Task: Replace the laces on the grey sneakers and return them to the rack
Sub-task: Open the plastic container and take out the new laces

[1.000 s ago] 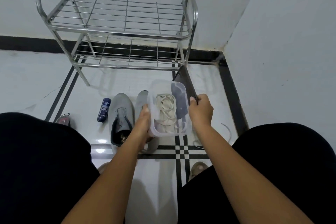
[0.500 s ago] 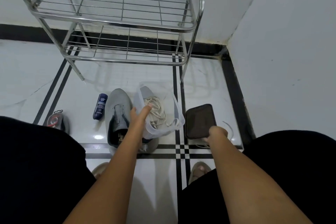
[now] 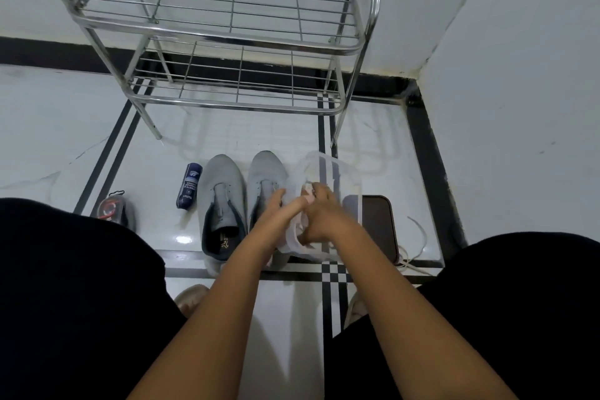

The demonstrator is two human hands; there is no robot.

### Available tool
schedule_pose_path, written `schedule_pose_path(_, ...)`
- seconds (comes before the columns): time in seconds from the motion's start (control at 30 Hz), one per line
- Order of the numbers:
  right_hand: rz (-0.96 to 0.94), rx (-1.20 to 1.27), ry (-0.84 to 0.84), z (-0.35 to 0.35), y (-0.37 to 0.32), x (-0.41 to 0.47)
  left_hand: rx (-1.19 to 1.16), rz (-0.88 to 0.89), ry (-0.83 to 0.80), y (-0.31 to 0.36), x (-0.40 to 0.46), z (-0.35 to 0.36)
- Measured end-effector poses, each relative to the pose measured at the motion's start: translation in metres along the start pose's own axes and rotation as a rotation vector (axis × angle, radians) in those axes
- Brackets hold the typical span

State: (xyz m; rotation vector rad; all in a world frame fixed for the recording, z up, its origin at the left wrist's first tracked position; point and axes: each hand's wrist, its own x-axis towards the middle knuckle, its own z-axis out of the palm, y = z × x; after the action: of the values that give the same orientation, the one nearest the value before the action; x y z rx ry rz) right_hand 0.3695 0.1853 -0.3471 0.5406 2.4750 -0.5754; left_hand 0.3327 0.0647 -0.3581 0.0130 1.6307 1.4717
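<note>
Early days in this job: both grey sneakers [image 3: 242, 204] sit side by side on the floor tiles [image 3: 65, 146], toes toward twelve o'clock, and their eyelets look bare, so the old laces seem to be out and nothing new is threaded yet. The metal shoe rack [image 3: 220, 39] stands at twelve o'clock with both shelves bare, so the return trip is all still to come. Right now the action is at the clear plastic tub [image 3: 337, 178], tipped just at three o'clock of the right-hand sneaker. The left hand [image 3: 282, 208] grips the tub's near wall, fingers curled over it, right above that sneaker's tongue. The right hand [image 3: 321, 214] is plunged inside the tub, fingers bent; whether it has a lace pinched in there I cannot tell through the blurred plastic. My guess is the fresh laces are being fished out. A dark lid [image 3: 378, 224] lies flat at three o'clock of the tub, and a loose white lace [image 3: 418, 237] trails on the tiles beyond it. Over at nine o'clock of the sneakers lies a small blue bottle [image 3: 190, 185], and farther out a little packet with red inside [image 3: 108, 209].
</note>
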Motion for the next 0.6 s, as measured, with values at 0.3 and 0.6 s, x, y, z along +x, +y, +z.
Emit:
schedule_pose_path(0.3, -0.010, 0.266, -0.050, -0.004, 0.001, -0.011, 0.134, 0.125, 0.223, 0.018, -0.008, 0.005)
schedule_pose_path(0.6, 0.288, 0.951, 0.344, -0.066, 0.074, -0.019, -0.312, 0.232, 0.659, 0.018, 0.000, -0.022)
